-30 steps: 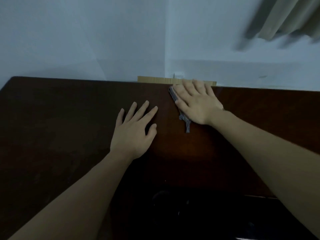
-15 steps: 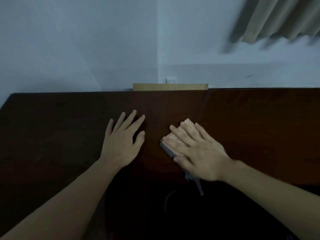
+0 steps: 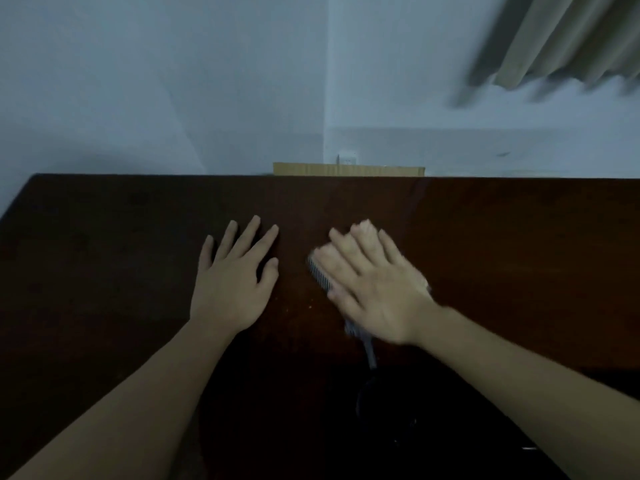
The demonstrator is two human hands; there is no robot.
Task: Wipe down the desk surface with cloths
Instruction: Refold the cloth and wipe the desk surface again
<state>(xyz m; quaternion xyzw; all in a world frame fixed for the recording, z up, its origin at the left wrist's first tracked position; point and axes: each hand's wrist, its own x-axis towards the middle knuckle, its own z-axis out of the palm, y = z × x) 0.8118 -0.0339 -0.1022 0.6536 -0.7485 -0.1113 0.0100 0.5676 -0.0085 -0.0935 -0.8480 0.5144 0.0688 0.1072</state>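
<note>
Dark brown wood makes up the surface (image 3: 502,254), smooth and faintly glossy, so a cloth should slide over it with little drag. The cloth (image 3: 320,276) lies near the middle of the surface, pinned flat under the right hand (image 3: 375,292); only a ribbed grey edge shows at the thumb side, a pale bit past the fingertips, and a thin grey tail trailing back toward the near edge. It looks soft, thin and light, likely to bunch or slip out if pushed from one corner, so the sensible hold is the one shown: a flat palm with spread, straight fingers pressing down over most of it. The right hand is blurred, so exactly how its fingers lie on the fabric cannot be told finely. The left hand (image 3: 231,289) rests flat just beside it, fingers spread and straight, holding nothing, apparently bracing. There is open wood on all sides: a wide stretch toward the left edge and far left corner, another toward the right, and a band up to the far edge. Beyond that far edge a strip of cardboard (image 3: 348,169) stands against the wall (image 3: 138,81), with a curtain (image 3: 568,39) hanging at upper right; strokes running to the far edge risk pushing the cloth off behind. Below the near edge all is dark and unclear.
</note>
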